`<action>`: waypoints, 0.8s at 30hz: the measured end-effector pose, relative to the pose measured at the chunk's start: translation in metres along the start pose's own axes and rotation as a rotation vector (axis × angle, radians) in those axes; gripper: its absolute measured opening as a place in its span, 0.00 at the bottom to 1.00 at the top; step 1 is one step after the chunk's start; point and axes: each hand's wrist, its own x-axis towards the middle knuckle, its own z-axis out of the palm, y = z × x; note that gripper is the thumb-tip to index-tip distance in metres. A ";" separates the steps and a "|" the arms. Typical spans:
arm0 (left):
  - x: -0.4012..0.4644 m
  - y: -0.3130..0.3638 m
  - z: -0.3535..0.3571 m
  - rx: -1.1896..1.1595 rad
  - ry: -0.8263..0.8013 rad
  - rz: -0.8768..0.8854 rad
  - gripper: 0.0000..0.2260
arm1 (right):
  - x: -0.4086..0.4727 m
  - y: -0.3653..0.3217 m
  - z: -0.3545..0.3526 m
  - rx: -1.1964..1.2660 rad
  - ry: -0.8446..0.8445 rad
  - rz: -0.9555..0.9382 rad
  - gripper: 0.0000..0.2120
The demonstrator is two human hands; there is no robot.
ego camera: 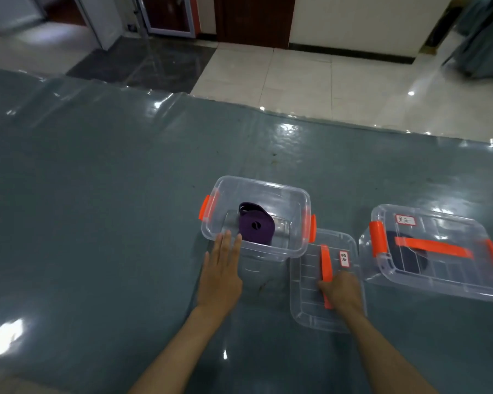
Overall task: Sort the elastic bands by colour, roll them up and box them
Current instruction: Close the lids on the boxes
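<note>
My left hand point(221, 275) flat, fingers straight against open clear plastic box point(293, 251), steadying it, I judge. Rolled purple elastic band point(255, 226) inside, frame centre. My right hand point(342, 290) grips clear lid's orange handle point(326, 264), ready for closing. Lidded box point(436, 251) right.

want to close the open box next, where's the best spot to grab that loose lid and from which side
Grip the lid by its orange handle, coming down from above. It lies flat on the table beside the open box, handle facing up along its middle. The right hand already rests on the handle's near end.
</note>
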 end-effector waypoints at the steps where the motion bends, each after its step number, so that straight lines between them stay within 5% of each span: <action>1: 0.000 -0.001 -0.001 -0.002 -0.006 0.007 0.43 | -0.007 0.003 -0.001 0.009 0.000 -0.003 0.14; 15: -0.001 -0.006 -0.013 -0.135 -0.054 0.037 0.39 | -0.135 0.065 -0.012 0.295 0.049 0.037 0.11; 24: 0.008 -0.016 -0.020 -0.461 0.040 0.038 0.24 | -0.125 0.010 -0.053 0.192 0.153 -0.241 0.12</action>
